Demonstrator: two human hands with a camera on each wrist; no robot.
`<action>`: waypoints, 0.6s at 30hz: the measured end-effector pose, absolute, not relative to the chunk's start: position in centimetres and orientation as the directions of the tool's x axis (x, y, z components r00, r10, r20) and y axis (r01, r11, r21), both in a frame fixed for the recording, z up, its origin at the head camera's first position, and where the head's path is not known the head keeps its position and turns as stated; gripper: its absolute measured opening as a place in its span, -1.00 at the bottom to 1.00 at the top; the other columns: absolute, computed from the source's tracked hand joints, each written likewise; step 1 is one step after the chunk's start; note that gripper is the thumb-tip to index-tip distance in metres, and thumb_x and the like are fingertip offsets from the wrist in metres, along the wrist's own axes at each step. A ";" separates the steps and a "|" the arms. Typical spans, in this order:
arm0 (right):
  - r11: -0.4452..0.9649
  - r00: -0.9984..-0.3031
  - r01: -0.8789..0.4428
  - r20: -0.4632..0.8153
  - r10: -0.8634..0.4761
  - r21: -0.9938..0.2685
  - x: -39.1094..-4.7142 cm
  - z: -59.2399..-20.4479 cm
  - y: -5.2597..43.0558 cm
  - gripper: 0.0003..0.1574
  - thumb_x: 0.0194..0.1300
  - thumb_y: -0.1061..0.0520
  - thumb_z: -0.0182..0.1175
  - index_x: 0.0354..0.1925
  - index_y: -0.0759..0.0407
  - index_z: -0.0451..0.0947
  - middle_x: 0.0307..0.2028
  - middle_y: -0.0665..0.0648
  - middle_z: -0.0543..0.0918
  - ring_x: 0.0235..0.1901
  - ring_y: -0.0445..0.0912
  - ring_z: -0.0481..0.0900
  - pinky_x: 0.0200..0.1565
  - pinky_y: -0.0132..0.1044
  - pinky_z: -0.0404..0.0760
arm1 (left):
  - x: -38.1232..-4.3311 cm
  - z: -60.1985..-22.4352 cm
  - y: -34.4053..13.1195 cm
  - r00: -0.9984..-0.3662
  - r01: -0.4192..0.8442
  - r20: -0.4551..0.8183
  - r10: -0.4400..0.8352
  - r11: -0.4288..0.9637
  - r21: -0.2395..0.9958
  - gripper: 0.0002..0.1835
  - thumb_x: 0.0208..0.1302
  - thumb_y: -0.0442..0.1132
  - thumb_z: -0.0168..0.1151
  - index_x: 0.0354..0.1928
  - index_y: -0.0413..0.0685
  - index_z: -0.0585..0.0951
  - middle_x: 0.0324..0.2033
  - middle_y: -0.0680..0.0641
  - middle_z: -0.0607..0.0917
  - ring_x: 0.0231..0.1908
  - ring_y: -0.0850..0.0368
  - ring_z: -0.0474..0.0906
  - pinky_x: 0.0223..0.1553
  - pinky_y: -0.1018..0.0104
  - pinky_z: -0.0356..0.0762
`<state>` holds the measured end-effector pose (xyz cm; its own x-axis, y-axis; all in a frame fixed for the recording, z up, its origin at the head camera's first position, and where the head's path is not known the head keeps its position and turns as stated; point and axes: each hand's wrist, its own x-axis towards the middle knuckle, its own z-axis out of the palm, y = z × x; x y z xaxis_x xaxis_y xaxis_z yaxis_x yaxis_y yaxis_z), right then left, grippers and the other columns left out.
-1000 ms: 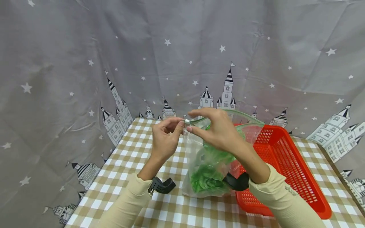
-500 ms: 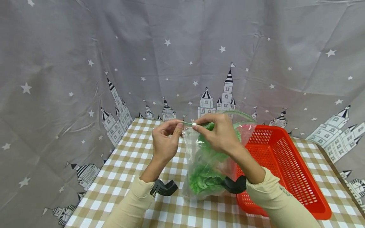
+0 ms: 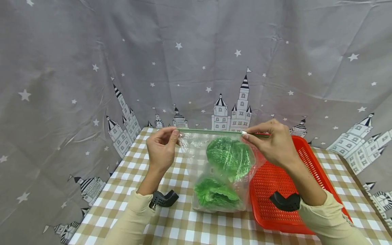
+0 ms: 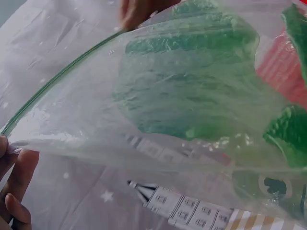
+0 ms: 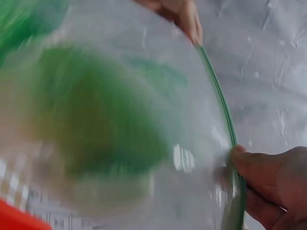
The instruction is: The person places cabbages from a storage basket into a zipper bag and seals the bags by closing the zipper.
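Observation:
A clear zipper bag [image 3: 199, 163] with a green top seal [image 3: 211, 131] hangs upright between my hands. Inside it, one leafy green lettuce [image 3: 229, 158] sits above another lettuce [image 3: 215, 194]. My left hand [image 3: 162, 148] pinches the bag's top left corner between thumb and forefinger. With thumb and fingers my right hand [image 3: 272, 141] pinches a small white slider [image 3: 244, 132] on the seal, towards its right end. Between the hands the seal runs straight and closed. In the right wrist view the lettuce [image 5: 91, 115] is blurred behind the film.
A red plastic basket [image 3: 275, 190] stands to the right, partly behind the bag and under my right forearm. A brown and white checked cloth [image 3: 177, 224] covers the table. Behind it hangs a grey curtain [image 3: 183, 68] printed with castles and stars.
My right hand has slid the white slider rightwards along the seal, and the gaping bag mouth has drawn together behind it. My left hand has shifted left, stretching the top edge straight.

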<state>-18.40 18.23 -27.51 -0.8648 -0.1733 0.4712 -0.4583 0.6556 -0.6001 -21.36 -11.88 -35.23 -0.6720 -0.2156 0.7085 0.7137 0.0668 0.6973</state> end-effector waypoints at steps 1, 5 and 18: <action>0.668 -0.859 -0.459 0.484 -0.166 -0.586 -18.2 -27.5 19.0 -0.86 0.15 0.13 0.45 -0.28 0.13 0.78 -0.37 0.11 0.69 -0.32 -0.05 0.41 -0.23 -0.13 0.35 | -21.4 -35.3 -12.3 -0.671 0.712 0.706 -0.227 0.068 0.699 -0.92 0.28 -0.49 0.23 -0.26 -0.43 0.65 -0.50 -0.19 0.71 -0.64 0.21 0.56 -0.57 0.41 0.51; 0.705 -0.855 -0.433 0.505 -0.122 -0.562 -17.3 -27.4 21.5 -0.86 0.16 0.10 0.44 -0.28 0.10 0.79 -0.33 0.11 0.72 -0.26 -0.08 0.46 -0.19 -0.13 0.32 | -21.0 -35.4 -13.8 -0.662 0.712 0.708 -0.245 0.088 0.696 -0.92 0.29 -0.49 0.22 -0.26 -0.45 0.63 -0.50 -0.12 0.73 -0.64 0.22 0.56 -0.58 0.43 0.49; 0.533 -0.811 -0.579 0.505 -0.296 -0.617 -10.0 -23.8 24.0 -0.65 0.06 0.49 0.37 -0.23 0.13 0.72 -0.40 0.08 0.69 -0.41 -0.13 0.55 -0.35 -0.44 0.50 | -14.4 -29.5 -14.5 -0.676 0.732 0.710 -0.199 -0.294 0.614 -0.89 0.21 -0.65 0.08 -0.35 -0.53 0.60 -0.58 -0.17 0.70 -0.70 0.16 0.59 -0.66 0.44 0.52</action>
<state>-10.03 23.99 -23.77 -0.8108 -0.2960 0.5050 -0.5790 0.5326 -0.6174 -14.37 -14.53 -29.51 -0.6755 -0.1992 0.7099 0.7323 -0.2942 0.6142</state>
